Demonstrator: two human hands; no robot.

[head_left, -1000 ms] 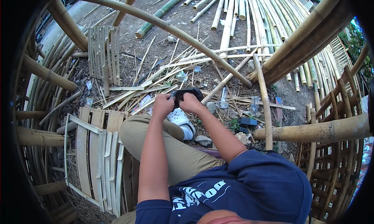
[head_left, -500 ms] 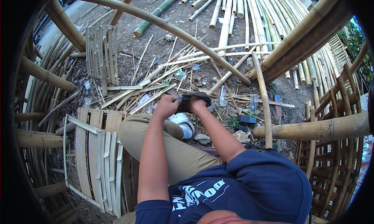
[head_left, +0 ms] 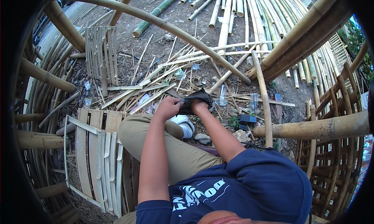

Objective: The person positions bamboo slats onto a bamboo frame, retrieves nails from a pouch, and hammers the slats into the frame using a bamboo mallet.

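Observation:
In front of my knees, both hands are at a limp black thing (head_left: pixel 197 100) that looks like a glove or a small pouch; its exact kind cannot be made out. My left hand (head_left: pixel 170 108) pinches its left edge between thumb and fingers. My right hand (head_left: pixel 200 106) reaches into or behind it, so the black material hides the fingers. Below the hands, a white shoe (head_left: pixel 186 126) shows beside my bent leg.
Split bamboo strips (head_left: pixel 156 92) and plastic scraps litter the ground ahead. A slatted bamboo panel (head_left: pixel 93 146) lies at my left. Bamboo poles (head_left: pixel 311 128) frame me on both sides, one arching across the front (head_left: pixel 167 25). Black boxes (head_left: pixel 247 119) and stones (head_left: pixel 241 136) sit at right.
The black thing has shifted up and spread wider around my right hand. My left hand has moved slightly and still grips its edge.

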